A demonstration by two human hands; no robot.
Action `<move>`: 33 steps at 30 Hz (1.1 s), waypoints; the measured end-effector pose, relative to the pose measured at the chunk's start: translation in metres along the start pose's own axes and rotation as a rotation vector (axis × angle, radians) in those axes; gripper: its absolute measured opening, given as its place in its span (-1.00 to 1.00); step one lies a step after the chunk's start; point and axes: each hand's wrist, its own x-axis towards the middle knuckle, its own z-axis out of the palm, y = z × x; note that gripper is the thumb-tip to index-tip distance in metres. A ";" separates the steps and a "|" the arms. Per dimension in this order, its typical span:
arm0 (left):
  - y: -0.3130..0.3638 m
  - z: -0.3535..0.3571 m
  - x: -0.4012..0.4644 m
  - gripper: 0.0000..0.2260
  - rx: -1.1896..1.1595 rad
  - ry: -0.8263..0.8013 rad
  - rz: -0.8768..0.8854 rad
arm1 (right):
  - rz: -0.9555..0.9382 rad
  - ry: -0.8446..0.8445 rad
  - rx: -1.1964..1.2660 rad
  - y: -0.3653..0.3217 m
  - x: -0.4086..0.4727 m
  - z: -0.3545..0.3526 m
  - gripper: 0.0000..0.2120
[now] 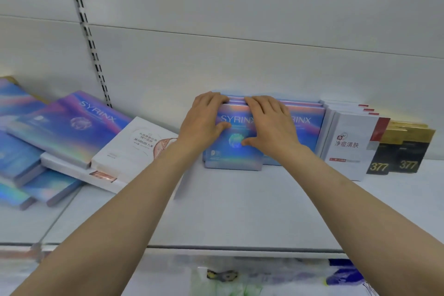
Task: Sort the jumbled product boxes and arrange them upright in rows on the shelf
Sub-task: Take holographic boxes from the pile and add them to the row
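Note:
Several iridescent blue SYRINX boxes stand upright in a row at the middle of the white shelf. My left hand grips the top left of the front box, fingers hooked over its upper edge and thumb on its face. My right hand grips the top right the same way. A second upright SYRINX row stands just behind and to the right. On the left lies a jumbled pile: a tilted SYRINX box, a white MARUBI box and more blue boxes.
To the right stand upright white boxes with red corners and black-and-gold boxes marked 377. The shelf's back panel has a slotted upright. The shelf's front edge runs below my forearms, with blurred goods on a lower level.

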 end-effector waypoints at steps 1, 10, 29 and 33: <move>0.004 -0.005 0.000 -0.49 0.022 -0.026 -0.020 | -0.005 -0.020 -0.008 -0.001 0.000 -0.003 0.02; 0.041 -0.093 -0.048 -0.47 -0.174 0.000 -0.323 | 0.081 0.005 0.488 -0.026 -0.005 -0.085 -0.52; -0.033 -0.293 -0.333 -0.61 -0.290 0.251 -0.554 | -0.119 -0.189 0.905 -0.318 -0.135 -0.114 -0.63; -0.081 -0.347 -0.385 -0.61 -0.294 0.274 -0.585 | -0.141 -0.214 0.924 -0.412 -0.142 -0.110 -0.61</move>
